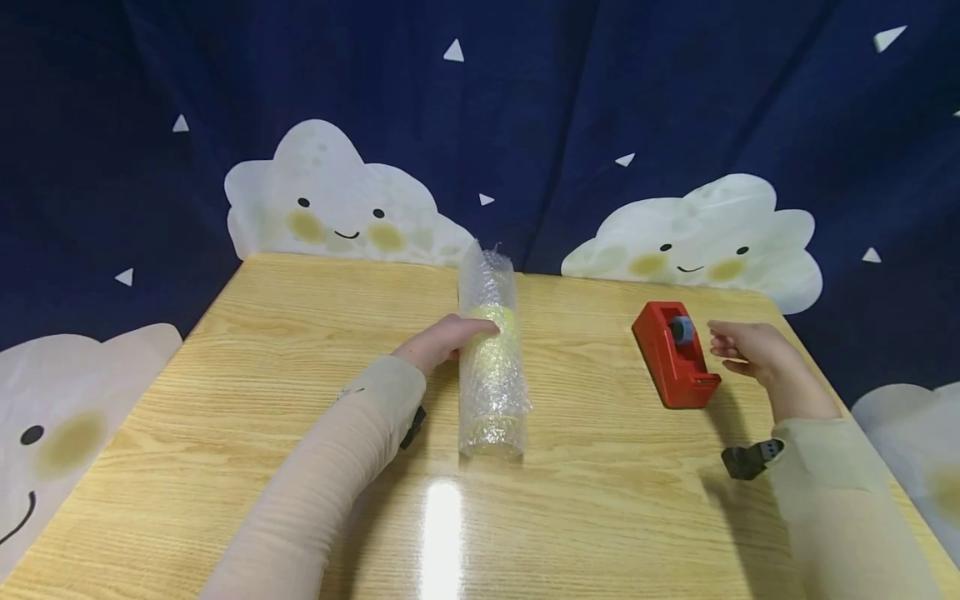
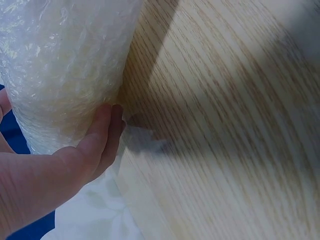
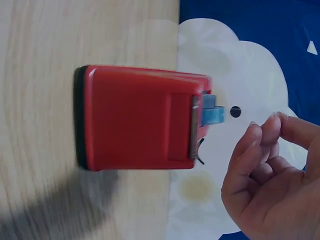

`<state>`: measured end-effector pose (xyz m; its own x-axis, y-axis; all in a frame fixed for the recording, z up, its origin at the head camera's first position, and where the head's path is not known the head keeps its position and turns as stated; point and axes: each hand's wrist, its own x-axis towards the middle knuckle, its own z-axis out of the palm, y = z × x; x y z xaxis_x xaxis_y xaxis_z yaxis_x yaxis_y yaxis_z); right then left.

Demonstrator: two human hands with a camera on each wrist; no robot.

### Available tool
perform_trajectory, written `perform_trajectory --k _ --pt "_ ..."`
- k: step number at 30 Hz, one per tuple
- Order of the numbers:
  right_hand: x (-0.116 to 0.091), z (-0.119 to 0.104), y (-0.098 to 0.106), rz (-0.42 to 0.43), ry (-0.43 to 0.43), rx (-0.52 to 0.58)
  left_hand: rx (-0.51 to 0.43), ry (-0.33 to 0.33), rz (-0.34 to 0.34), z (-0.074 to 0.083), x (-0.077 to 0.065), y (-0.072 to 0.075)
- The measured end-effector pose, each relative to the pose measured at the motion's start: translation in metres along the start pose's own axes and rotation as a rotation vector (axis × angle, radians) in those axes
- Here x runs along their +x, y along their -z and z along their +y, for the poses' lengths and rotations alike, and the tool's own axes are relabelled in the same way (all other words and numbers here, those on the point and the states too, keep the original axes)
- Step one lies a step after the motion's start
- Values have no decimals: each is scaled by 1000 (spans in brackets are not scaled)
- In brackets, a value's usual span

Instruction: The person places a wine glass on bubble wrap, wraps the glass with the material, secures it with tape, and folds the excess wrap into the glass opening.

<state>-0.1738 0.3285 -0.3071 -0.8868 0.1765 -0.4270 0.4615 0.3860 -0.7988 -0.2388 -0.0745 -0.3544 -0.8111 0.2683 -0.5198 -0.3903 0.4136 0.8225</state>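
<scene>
A bubble-wrapped cylinder (image 1: 491, 392), with a yellow band showing through, lies lengthwise on the table in the head view. My left hand (image 1: 452, 337) grips it from the left side, thumb over the top. The left wrist view shows the fingers (image 2: 102, 132) of that hand along the bubble wrap (image 2: 65, 65). A red tape dispenser (image 1: 678, 362) with a blue tape roll (image 1: 682, 330) stands to the right. Just right of it, apart from it, my right hand (image 1: 753, 350) hovers with fingers loosely bent. Nothing shows between them in the right wrist view.
The wooden table (image 1: 322, 333) ends at the back against a dark blue curtain (image 1: 525, 100) printed with white clouds. A bright light reflection lies on the tabletop in front of the cylinder.
</scene>
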Motion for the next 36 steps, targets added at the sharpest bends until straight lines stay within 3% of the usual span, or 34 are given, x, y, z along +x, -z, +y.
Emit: perform_trajectory --k 5,10,23,36 --pt "-7 -6 2 7 17 54 -7 -2 0 0 1 -1" --pt "-17 -6 5 3 25 20 -14 -1 0 -1 1 -2" --pt "-32 44 -9 -69 -44 -125 -26 -3 3 -1 1 -1" --pt "-30 63 -14 -91 -40 -151 -33 -10 0 0 -1 -1"
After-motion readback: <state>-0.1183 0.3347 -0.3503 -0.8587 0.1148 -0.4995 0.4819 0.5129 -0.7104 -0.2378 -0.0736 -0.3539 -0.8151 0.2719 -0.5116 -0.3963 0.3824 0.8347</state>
